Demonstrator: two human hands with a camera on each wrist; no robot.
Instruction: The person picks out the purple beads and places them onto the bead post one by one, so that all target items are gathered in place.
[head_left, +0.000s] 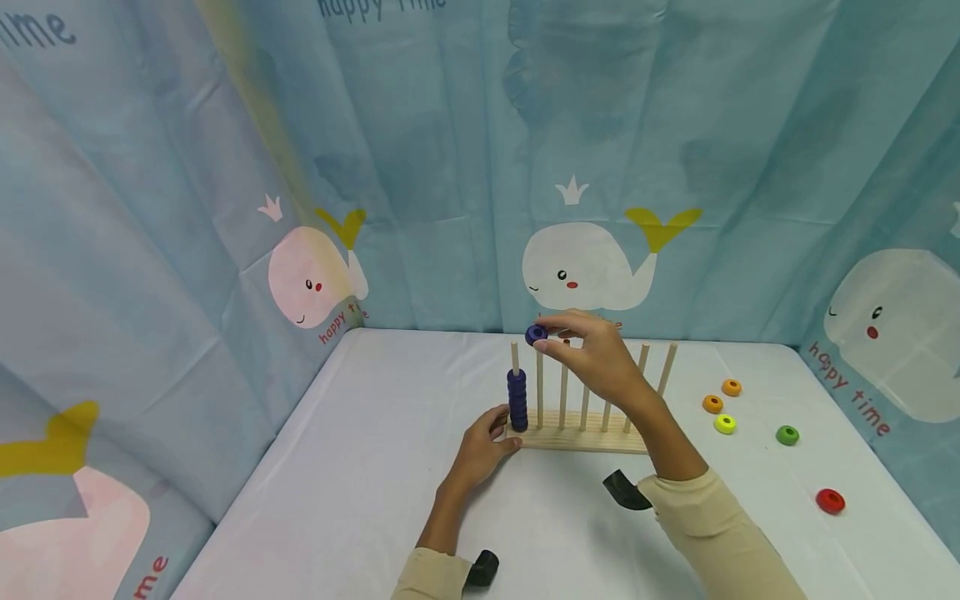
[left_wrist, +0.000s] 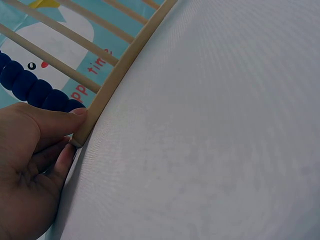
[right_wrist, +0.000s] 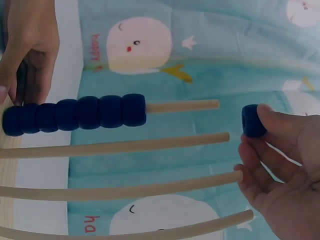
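Observation:
A wooden peg rack (head_left: 581, 442) stands on the table, several upright pegs along its base. Dark blue beads (head_left: 517, 400) are stacked on the leftmost peg, whose top stays bare. My left hand (head_left: 480, 450) grips the base's left end; in the left wrist view the thumb (left_wrist: 62, 121) lies on its upper face. Between thumb and fingers my right hand (head_left: 600, 354) pinches one dark blue ring bead (right_wrist: 254, 121). This bead is off the pegs, held near the tops of the leftmost two and apart from them in the right wrist view.
Right of the rack lie two orange beads (head_left: 712, 404), a yellow bead (head_left: 724, 424), a green bead (head_left: 787, 435) and a red bead (head_left: 830, 501). A white cloth covers the table (head_left: 337, 483). Whale-printed curtains (head_left: 427, 208) hang behind and at both sides.

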